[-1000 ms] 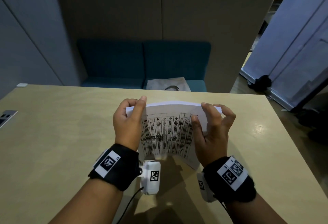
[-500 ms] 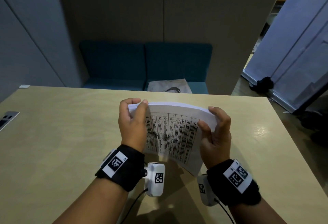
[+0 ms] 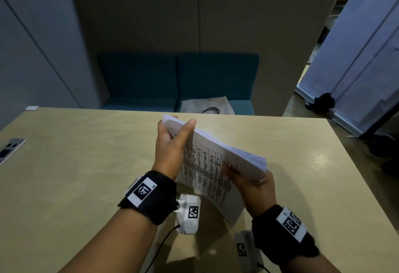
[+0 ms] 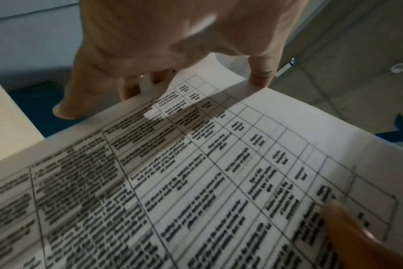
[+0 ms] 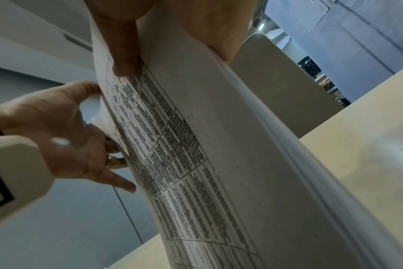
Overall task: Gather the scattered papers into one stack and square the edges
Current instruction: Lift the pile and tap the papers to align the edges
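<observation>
A thick stack of white printed paper sheets point(image 3: 218, 164) is held above the pale wooden surface point(image 3: 75, 164), tilted diagonally. The left hand point(image 3: 170, 145) grips its far upper corner; the right hand point(image 3: 252, 184) grips the near lower-right edge.

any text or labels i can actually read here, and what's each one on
No word can be read for certain.
Paper stack, held by the left hand and right hand: a printed table, its entries too blurred to read in every view.
Left wristband tag: a square code pattern with tiny characters beside it, too small to read.
Right wristband tag: a code pattern only.
White wrist camera: a code pattern only.
</observation>
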`<action>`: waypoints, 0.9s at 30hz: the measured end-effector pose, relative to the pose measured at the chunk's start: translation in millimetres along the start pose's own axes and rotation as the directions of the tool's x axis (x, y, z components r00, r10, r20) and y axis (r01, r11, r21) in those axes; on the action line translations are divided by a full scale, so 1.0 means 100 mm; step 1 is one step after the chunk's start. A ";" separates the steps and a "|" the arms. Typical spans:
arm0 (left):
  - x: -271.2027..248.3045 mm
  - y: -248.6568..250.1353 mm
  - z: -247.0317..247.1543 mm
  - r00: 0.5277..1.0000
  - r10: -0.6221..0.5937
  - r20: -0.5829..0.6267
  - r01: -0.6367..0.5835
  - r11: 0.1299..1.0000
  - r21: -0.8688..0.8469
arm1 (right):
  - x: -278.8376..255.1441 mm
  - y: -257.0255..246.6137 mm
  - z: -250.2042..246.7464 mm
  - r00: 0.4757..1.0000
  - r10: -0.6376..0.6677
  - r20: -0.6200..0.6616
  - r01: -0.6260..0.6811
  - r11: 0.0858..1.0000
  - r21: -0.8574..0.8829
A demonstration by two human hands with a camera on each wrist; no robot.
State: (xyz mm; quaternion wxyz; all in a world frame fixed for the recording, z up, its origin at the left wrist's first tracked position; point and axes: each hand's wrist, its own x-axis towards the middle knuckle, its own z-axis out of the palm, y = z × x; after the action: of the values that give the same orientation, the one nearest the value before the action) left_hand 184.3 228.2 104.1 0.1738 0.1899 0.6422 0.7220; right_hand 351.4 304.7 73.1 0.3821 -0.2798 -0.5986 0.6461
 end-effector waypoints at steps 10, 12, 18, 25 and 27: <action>0.24 0.13 -0.06 1.000 -0.005 0.000 0.005 0.997 0.071 | -0.03 -0.03 0.05 0.999 0.034 -0.027 -0.032 0.997 0.066; 0.30 0.11 -0.08 1.000 -0.001 -0.027 0.003 0.997 0.078 | -0.04 -0.02 0.06 0.999 0.038 -0.029 -0.036 0.997 0.075; 0.26 -0.20 -0.29 0.961 -0.122 0.247 0.092 0.987 0.129 | -0.01 0.02 0.01 0.992 0.105 -0.071 -0.101 0.993 0.057; 0.02 -0.30 -0.35 0.973 -0.041 0.229 0.015 0.993 0.115 | 0.11 -0.03 -0.03 0.982 0.127 -0.139 -0.114 0.988 0.102; -0.01 -0.28 -0.37 0.979 0.003 0.202 -0.017 0.997 0.069 | 0.16 -0.07 -0.05 0.990 0.097 -0.103 -0.086 0.991 0.105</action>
State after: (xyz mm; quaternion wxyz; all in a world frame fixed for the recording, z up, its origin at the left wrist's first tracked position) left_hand 166.7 199.2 72.2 0.2276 0.2712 0.6454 0.6769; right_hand 347.8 321.2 80.6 0.3974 -0.3219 -0.5304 0.6761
